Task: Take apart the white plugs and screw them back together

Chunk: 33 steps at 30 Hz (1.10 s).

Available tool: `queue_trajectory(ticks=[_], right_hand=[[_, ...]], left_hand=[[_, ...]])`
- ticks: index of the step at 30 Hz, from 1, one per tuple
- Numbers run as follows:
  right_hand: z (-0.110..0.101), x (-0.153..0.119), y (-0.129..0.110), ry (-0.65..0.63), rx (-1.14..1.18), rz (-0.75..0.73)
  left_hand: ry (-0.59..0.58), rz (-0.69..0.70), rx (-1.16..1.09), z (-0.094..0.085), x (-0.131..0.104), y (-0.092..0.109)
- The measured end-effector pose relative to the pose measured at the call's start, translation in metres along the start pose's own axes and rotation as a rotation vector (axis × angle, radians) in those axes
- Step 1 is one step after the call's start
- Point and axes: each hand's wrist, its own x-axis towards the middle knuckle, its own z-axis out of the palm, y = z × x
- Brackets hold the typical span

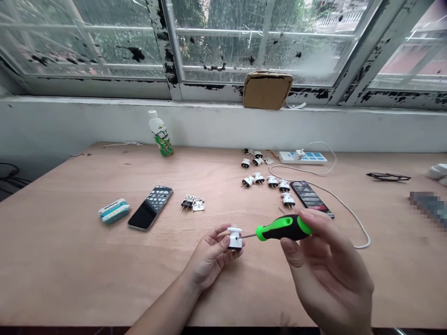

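The left hand (211,256) is closed on a white plug (234,238), held upright, prongs down, over the front of the bench (87,270). The right hand (331,272) grips a green-and-black screwdriver (284,228) between thumb and fingers; its shaft points left, tip at the hole in the plug's side. Further plugs (272,182) sit beyond, near a phone (310,198). Loose plug parts (199,204) lie left of these, near a second phone (150,208).
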Motion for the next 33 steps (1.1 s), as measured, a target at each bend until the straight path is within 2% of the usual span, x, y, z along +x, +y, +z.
queue_trajectory(ticks=[4, 9, 15, 20, 25, 27, 30, 33], right_hand=[[0.0012, -0.0004, -0.0017, -0.089, 0.025, 0.055], [0.0032, -0.0032, 0.0012, 0.021, -0.021, 0.044], [0.0035, -0.0035, -0.0009, -0.111, 0.008, 0.06], [0.0072, -0.002, 0.0, 0.054, -0.038, -0.008], [0.0031, -0.0007, -0.0029, -0.121, 0.02, 0.06], [0.002, 0.0, -0.0043, -0.097, -0.015, 0.045], [0.0021, 0.0001, -0.0051, 0.013, -0.057, 0.019], [0.002, 0.0, -0.0047, -0.05, -0.034, 0.061]], left_hand=[[-0.004, 0.001, -0.005, 0.0002, 0.0001, -0.0001], [-0.002, -0.016, 0.001, 0.001, -0.0001, 0.0001], [-0.013, -0.009, -0.011, 0.0015, -0.0004, 0.0007], [-0.014, -0.007, -0.01, 0.0019, -0.0006, 0.001], [-0.02, -0.006, -0.024, 0.0015, -0.0006, 0.0005], [-0.012, -0.009, -0.018, 0.0016, -0.0006, 0.0006], [0.002, -0.018, -0.01, 0.0021, -0.0007, 0.0008], [-0.004, -0.019, -0.015, 0.0023, -0.001, 0.0009]])
